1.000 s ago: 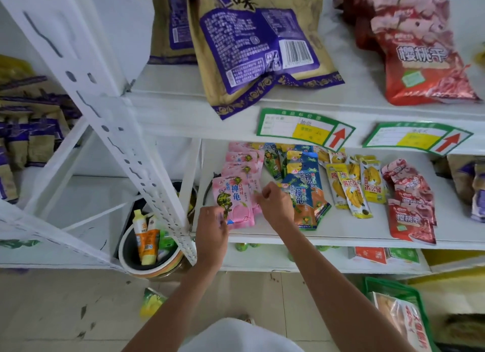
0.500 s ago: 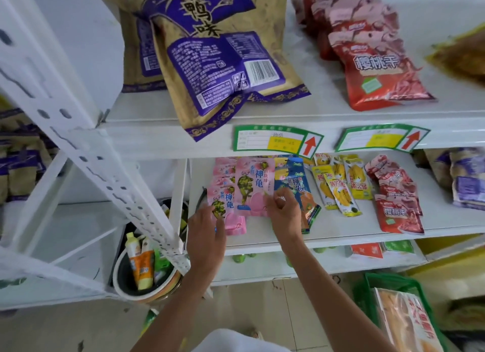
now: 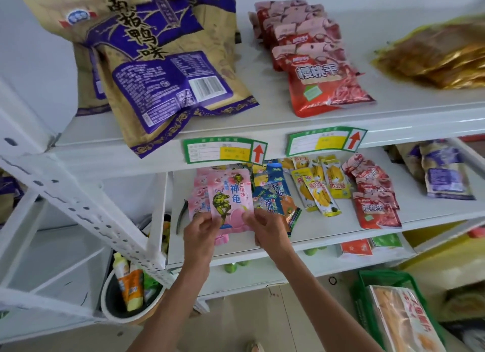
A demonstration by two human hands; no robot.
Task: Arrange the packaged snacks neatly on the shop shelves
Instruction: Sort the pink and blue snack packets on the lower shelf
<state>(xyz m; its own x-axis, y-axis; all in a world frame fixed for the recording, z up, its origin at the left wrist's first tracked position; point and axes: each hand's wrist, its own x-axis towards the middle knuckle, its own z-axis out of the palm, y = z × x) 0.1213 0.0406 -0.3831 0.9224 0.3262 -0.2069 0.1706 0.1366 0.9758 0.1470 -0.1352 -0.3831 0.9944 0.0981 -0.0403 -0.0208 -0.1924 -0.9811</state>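
Both hands, left hand [image 3: 200, 229] and right hand [image 3: 266, 227], pinch the pink packet [image 3: 231, 199] above the white shelf [image 3: 328, 231], whose bare front edge lies beneath it.

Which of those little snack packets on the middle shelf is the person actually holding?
The pink packet with the green turtle, pinched at its lower corners by the left hand and the right hand. The blue, yellow and red packets beside it lie untouched.
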